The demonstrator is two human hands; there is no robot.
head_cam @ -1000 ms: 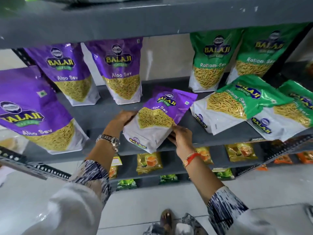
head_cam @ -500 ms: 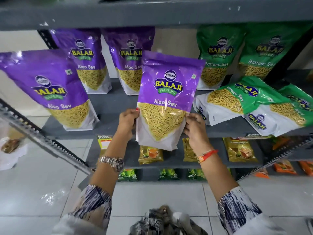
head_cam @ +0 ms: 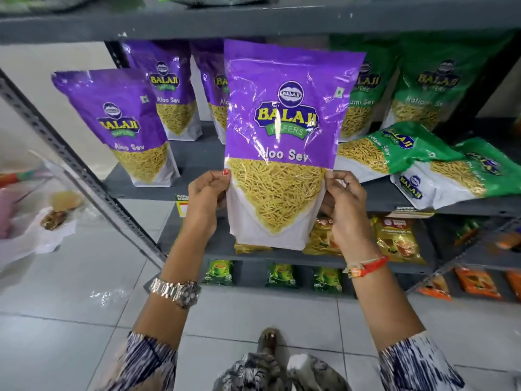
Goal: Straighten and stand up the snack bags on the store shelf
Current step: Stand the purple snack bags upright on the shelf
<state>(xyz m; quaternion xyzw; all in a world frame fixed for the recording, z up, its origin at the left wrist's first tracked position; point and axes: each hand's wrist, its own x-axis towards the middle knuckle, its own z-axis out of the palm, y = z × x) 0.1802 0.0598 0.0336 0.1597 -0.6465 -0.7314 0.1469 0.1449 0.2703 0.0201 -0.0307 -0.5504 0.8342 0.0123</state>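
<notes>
I hold a purple Aloo Sev bag (head_cam: 284, 131) upright in front of the grey shelf (head_cam: 194, 158), off its surface. My left hand (head_cam: 204, 204) pinches its left edge and my right hand (head_cam: 345, 207) pinches its right edge. Three other purple bags stand on the shelf: one at the front left (head_cam: 127, 128), two at the back (head_cam: 172, 91) (head_cam: 214, 91). Two green Ratlami Sev bags stand at the back right (head_cam: 363, 100) (head_cam: 431, 91). Two more green bags lie flat at the front right (head_cam: 394, 148) (head_cam: 462, 176).
An upper shelf board (head_cam: 253, 21) runs close above the bag tops. A slanted metal upright (head_cam: 84, 170) stands at the left. Lower shelves hold yellow packets (head_cam: 400, 238), green packets (head_cam: 280, 275) and orange packets (head_cam: 476, 283). Below is tiled floor (head_cam: 70, 320) with my foot (head_cam: 267, 342).
The purple bag lay tilted on the shelf; both hands have lifted it upright and brought it nearer to me. My view has shifted to the right and closer.
</notes>
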